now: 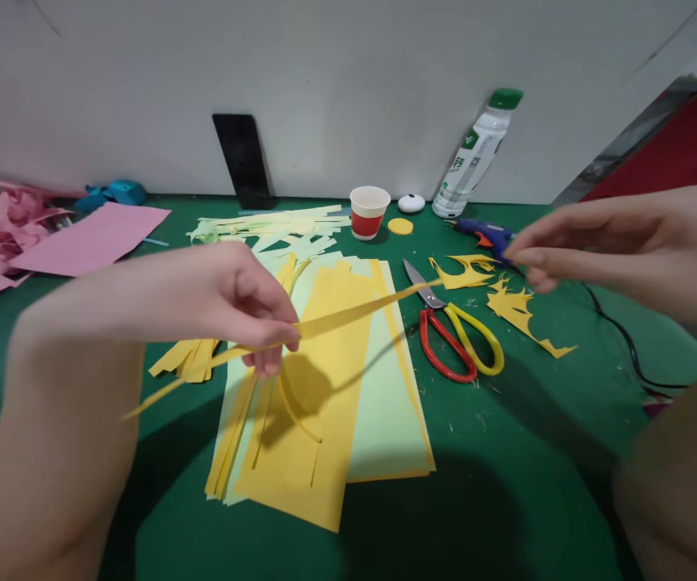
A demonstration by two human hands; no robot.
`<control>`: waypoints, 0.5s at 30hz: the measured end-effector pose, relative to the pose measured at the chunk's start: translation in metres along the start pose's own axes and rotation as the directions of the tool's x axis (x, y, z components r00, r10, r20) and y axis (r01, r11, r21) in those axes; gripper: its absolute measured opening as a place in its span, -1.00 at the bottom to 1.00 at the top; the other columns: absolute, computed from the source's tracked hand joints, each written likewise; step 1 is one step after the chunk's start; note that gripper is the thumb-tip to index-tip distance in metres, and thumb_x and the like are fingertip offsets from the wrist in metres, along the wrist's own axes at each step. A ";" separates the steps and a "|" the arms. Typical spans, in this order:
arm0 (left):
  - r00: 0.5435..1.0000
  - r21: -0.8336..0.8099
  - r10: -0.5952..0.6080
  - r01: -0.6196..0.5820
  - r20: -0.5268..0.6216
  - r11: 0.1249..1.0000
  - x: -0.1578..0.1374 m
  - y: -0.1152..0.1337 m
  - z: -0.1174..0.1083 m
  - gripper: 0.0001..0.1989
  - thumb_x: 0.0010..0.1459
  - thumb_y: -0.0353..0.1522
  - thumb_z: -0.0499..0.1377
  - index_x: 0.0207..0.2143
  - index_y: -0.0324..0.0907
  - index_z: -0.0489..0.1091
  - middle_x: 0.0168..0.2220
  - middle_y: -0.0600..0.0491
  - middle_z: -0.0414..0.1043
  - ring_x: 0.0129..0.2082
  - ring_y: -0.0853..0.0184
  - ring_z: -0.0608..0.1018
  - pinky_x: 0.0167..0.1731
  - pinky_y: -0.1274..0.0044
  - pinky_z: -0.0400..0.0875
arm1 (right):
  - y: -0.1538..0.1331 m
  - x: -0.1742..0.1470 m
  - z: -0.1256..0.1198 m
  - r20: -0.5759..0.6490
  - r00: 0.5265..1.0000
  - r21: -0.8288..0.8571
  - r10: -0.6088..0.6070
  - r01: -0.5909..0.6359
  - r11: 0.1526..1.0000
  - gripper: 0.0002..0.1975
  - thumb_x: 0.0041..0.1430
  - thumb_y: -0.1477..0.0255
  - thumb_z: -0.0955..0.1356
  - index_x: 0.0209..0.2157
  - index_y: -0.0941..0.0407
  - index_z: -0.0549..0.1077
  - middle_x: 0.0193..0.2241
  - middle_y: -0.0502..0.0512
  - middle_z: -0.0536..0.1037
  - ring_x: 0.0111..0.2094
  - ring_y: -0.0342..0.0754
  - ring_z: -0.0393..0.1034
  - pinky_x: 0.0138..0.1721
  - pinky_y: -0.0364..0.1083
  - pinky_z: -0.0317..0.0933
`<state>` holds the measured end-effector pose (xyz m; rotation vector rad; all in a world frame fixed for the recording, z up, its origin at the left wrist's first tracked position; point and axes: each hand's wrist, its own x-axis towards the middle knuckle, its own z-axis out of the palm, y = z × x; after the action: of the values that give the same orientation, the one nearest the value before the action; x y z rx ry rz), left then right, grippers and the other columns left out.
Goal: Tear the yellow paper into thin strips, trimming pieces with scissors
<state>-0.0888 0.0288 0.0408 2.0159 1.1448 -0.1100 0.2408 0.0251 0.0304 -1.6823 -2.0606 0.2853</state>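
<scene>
A long narrow yellow paper strip (348,316) is pinched between the thumb and fingers of my left hand (257,311). It slants up to the right, with its other end hanging down to the left. Below lie yellow paper sheets (330,387) and pale green sheets (385,420), with cut yellow strips (233,436) along their left side. My right hand (578,242) is raised at the right, apart from the strip, thumb and fingers drawn together with nothing visible in them. Scissors (454,339) with red and yellow handles rest between the sheets and that hand.
Yellow scraps (518,311) and a blue glue gun (485,234) with a black cord lie at right. Behind stand a paper cup (368,218), a leaning bottle (473,161) and a phone (243,161) against the white wall. Pink paper (91,238) covers the left.
</scene>
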 end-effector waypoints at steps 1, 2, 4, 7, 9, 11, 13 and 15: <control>0.998 -0.005 0.026 -0.026 0.050 1.000 0.005 0.003 0.003 -0.76 0.09 -0.28 0.08 -0.49 -0.15 0.51 -0.55 0.17 0.53 -0.53 0.49 0.54 -0.50 0.77 0.35 | -0.020 -0.005 0.009 -0.001 0.996 0.062 -0.088 0.088 0.994 -0.78 0.00 0.20 0.33 -0.38 0.03 0.51 -0.47 -0.02 0.56 -0.49 -0.13 0.40 -0.47 -0.12 0.25; 0.996 -0.018 0.051 -0.049 0.075 0.999 0.010 0.005 0.007 -0.76 0.09 -0.29 0.08 -0.50 -0.15 0.50 -0.55 0.17 0.53 -0.53 0.49 0.54 -0.50 0.79 0.34 | -0.039 -0.011 0.018 -0.007 0.978 0.118 -0.209 0.208 0.971 -0.80 0.04 0.25 0.31 -0.39 0.04 0.49 -0.38 -0.02 0.55 -0.39 -0.12 0.41 -0.38 -0.12 0.26; 0.991 -0.051 0.083 -0.078 0.109 0.996 0.017 0.010 0.015 -0.77 0.08 -0.34 0.07 -0.52 -0.16 0.50 -0.55 0.16 0.53 -0.54 0.49 0.53 -0.53 0.79 0.32 | -0.068 -0.019 0.035 0.087 0.918 0.185 -0.387 0.367 0.912 -0.79 0.09 0.27 0.28 -0.32 0.06 0.47 -0.27 -0.02 0.53 -0.26 -0.12 0.39 -0.27 -0.14 0.24; 0.981 -0.081 0.143 -0.133 0.132 0.988 0.021 0.015 0.025 -0.77 0.08 -0.35 0.06 -0.48 -0.17 0.51 -0.57 0.14 0.52 -0.59 0.48 0.49 -0.62 0.75 0.25 | -0.087 -0.023 0.052 0.308 0.879 0.258 -0.364 0.291 0.921 -0.82 0.08 0.34 0.27 -0.36 0.09 0.47 -0.32 -0.03 0.54 -0.29 -0.12 0.38 -0.30 -0.14 0.22; 0.972 -0.093 0.198 -0.187 0.128 0.978 0.021 0.018 0.030 -0.77 0.08 -0.39 0.05 -0.46 -0.17 0.50 -0.57 0.13 0.51 -0.61 0.48 0.47 -0.66 0.72 0.21 | -0.088 -0.022 0.055 0.403 0.862 0.279 -0.307 0.204 0.938 -0.81 0.06 0.31 0.28 -0.40 0.09 0.47 -0.36 -0.03 0.54 -0.32 -0.11 0.37 -0.34 -0.14 0.19; 0.964 -0.101 0.245 -0.235 0.102 0.967 0.019 0.020 0.033 -0.77 0.08 -0.43 0.04 -0.46 -0.17 0.50 -0.58 0.12 0.50 -0.61 0.48 0.46 -0.68 0.71 0.18 | -0.088 -0.020 0.054 0.445 0.847 0.311 -0.290 0.157 0.937 -0.80 0.03 0.27 0.30 -0.41 0.08 0.47 -0.37 -0.03 0.54 -0.34 -0.12 0.36 -0.36 -0.16 0.17; 0.959 -0.097 0.276 -0.269 0.065 0.958 0.018 0.022 0.035 -0.77 0.07 -0.44 0.04 -0.46 -0.18 0.50 -0.59 0.11 0.49 -0.62 0.49 0.45 -0.70 0.70 0.16 | -0.087 -0.018 0.051 0.462 0.838 0.355 -0.292 0.127 0.926 -0.83 0.02 0.29 0.31 -0.42 0.08 0.47 -0.40 -0.05 0.54 -0.38 -0.14 0.35 -0.37 -0.18 0.15; 0.953 -0.079 0.301 -0.297 0.033 0.951 0.018 0.024 0.036 -0.77 0.09 -0.41 0.04 -0.47 -0.20 0.50 -0.60 0.10 0.48 -0.64 0.49 0.44 -0.71 0.70 0.16 | -0.087 -0.017 0.049 0.477 0.821 0.401 -0.314 0.115 0.909 -0.88 0.02 0.33 0.32 -0.45 0.06 0.47 -0.45 -0.08 0.52 -0.43 -0.17 0.32 -0.42 -0.19 0.12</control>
<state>-0.0499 0.0106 0.0230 2.0852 0.7916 0.0401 0.1448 -0.0048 0.0219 -1.2111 -2.3727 1.0886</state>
